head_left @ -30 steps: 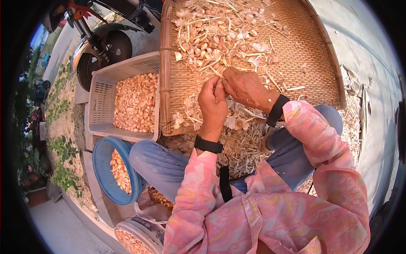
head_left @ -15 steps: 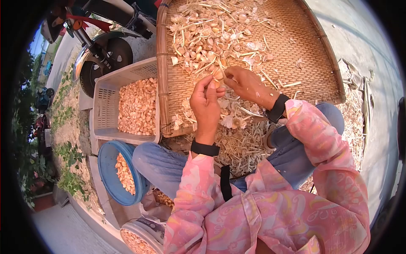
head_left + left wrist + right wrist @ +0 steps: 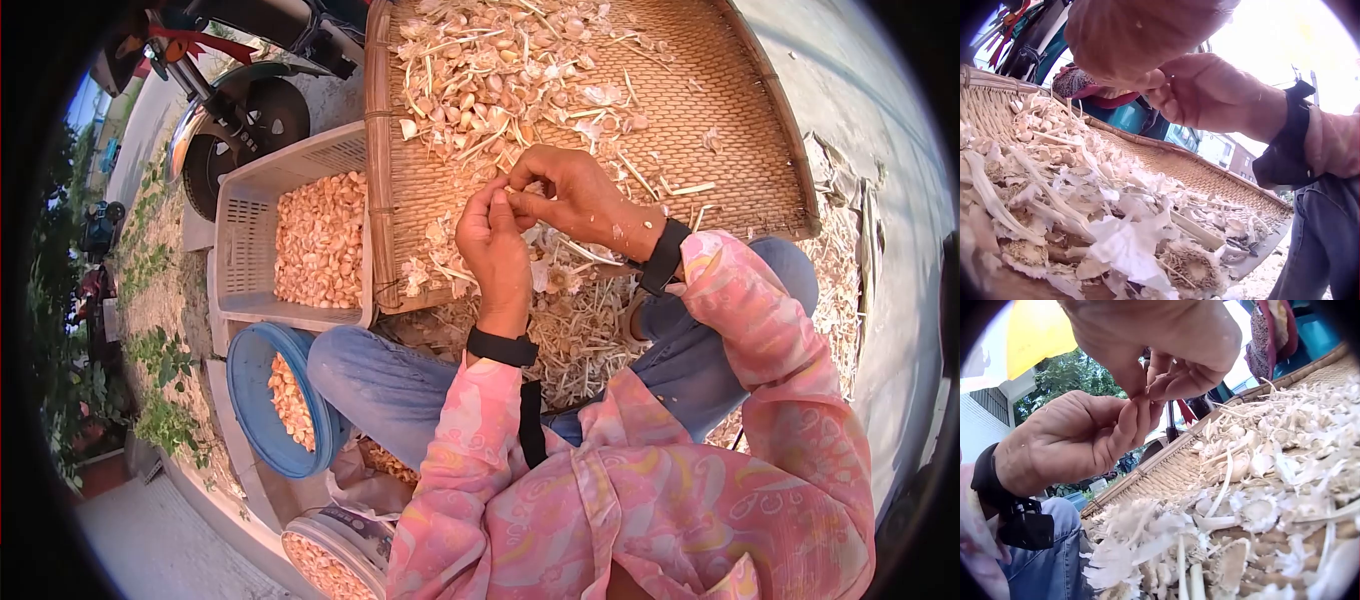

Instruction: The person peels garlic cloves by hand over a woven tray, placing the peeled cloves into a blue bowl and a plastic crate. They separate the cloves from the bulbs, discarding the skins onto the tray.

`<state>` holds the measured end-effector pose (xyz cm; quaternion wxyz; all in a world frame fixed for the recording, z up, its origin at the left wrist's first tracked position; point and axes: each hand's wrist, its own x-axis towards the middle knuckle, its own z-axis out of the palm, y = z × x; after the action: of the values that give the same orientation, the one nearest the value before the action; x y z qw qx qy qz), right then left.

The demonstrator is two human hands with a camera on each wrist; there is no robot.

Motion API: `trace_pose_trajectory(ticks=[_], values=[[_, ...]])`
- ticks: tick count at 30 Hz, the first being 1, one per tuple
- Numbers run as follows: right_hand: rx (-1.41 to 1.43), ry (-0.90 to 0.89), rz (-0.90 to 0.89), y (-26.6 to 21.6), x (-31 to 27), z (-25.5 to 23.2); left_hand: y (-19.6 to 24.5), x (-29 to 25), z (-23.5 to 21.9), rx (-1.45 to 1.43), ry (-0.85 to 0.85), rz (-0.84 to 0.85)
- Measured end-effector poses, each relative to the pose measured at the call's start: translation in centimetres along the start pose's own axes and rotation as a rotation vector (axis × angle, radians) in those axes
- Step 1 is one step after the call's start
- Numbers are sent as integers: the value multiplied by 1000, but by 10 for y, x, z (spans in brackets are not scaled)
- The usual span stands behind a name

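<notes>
Over the near part of a woven tray (image 3: 735, 100), my left hand (image 3: 497, 250) and right hand (image 3: 590, 200) meet fingertip to fingertip. Between them they pinch a garlic clove, mostly hidden by the fingers. In the right wrist view the right hand (image 3: 1166, 331) comes from above and the left hand (image 3: 1072, 444) from the side, thumbs and index fingers pressed together. The left wrist view shows the same meeting behind the left hand (image 3: 1141, 37). Below lie garlic cloves (image 3: 480, 105), dry stalks (image 3: 1227, 481) and papery skins (image 3: 1135, 250).
Left of the tray stands a plastic crate (image 3: 240, 250) of cloves. Nearer are a blue bucket (image 3: 250, 400) and a white bucket (image 3: 360, 545), both holding cloves. A parked motorbike's wheel (image 3: 275, 110) is beyond the crate. Stalk scraps (image 3: 580, 340) cover the ground between the knees.
Half a second ago the hands were slightly apart, with garlic showing in the left fingers. Now the right hand has closed in on the left fingertips, and the garlic is mostly covered.
</notes>
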<state>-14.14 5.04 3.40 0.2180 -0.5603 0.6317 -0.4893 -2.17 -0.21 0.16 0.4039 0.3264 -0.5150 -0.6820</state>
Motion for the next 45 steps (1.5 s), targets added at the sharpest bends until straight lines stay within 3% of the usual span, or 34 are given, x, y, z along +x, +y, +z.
trace_pose_trajectory(ticks=[5, 17, 23, 26, 27, 28, 30, 32, 34, 36, 39, 43, 45], values=[[-66, -6, -163, 7, -5, 5, -7, -2, -2, -152, 19, -116], [-113, -106, -233, 17, -13, 21, -14, -5, -12, -179, 130, -278], [-9, -198, -253, 12, -18, 20, -15, -6, -21, -217, 95, -382], [108, -150, -195, 7, -19, 16, 3, -3, -33, -310, 71, -480], [45, -105, -169, 13, -18, 15, 12, 2, -42, -356, 65, -497], [-129, -61, -94, 14, -14, 7, 21, 10, -58, -327, 82, -405], [-465, 25, 62, 19, -6, -14, 46, 32, -105, -93, 181, -173], [-632, 84, 64, 41, 0, -22, 64, 56, -157, 389, 321, 9], [-741, 65, 105, 56, 3, -24, 68, 71, -204, 915, 362, 94], [-757, -30, 148, 65, 6, -16, 67, 76, -215, 1026, 265, 163], [-770, -129, 107, 72, 9, -7, 49, 58, -163, 674, -11, 8], [-156, 5, 162, 49, 10, -4, 24, 30, -57, 289, -222, -376], [92, -39, 193, 33, 7, -3, 21, 24, -26, 23, -255, -553]])
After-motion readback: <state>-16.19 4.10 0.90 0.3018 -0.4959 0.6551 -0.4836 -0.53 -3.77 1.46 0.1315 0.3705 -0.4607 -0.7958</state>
